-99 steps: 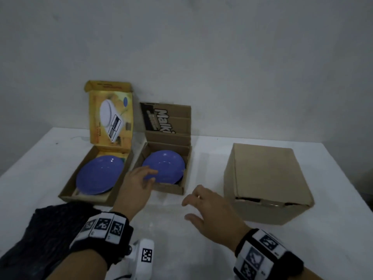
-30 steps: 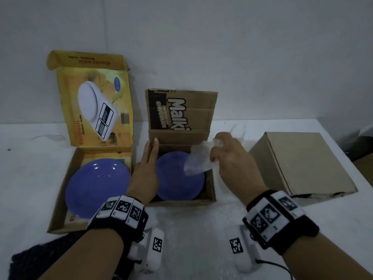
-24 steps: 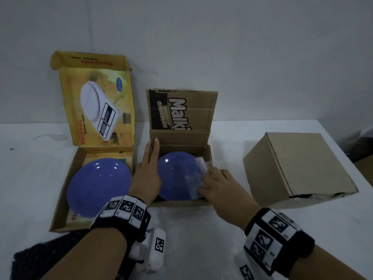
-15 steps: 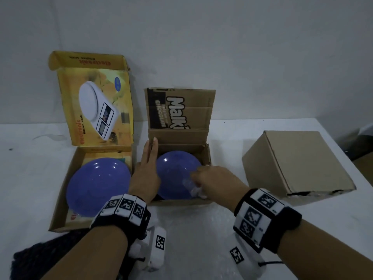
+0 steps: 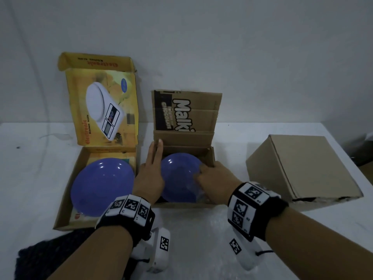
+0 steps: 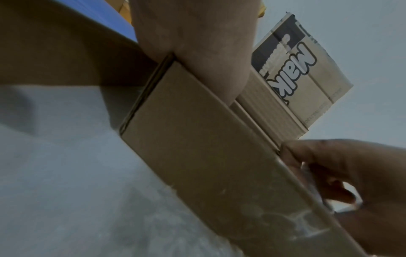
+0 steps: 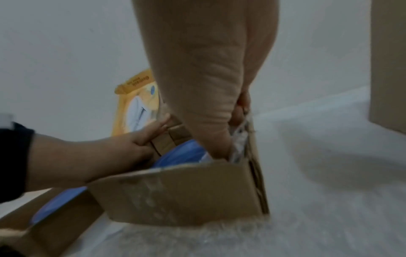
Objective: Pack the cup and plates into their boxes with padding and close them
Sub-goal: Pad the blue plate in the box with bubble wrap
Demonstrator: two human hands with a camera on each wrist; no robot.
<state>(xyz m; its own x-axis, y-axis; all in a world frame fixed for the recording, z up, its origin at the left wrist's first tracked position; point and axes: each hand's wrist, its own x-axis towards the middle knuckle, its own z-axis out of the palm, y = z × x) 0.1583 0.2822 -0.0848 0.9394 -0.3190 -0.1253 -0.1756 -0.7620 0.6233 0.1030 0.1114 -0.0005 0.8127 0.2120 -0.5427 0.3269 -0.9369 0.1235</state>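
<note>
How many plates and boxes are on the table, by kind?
Blue plates: 2, one in the yellow box, one in the Malki box.
Boxes: 3, including the closed brown box.
Total: 5.

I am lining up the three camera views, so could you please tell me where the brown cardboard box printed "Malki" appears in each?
Head: brown cardboard "Malki" box, centre, between both hands.
Left wrist: its outer wall runs diagonally through the centre.
Right wrist: lower centre, front wall facing the camera.
Shared landmark: the raised printed lid flap, visible in head and left wrist views.
</note>
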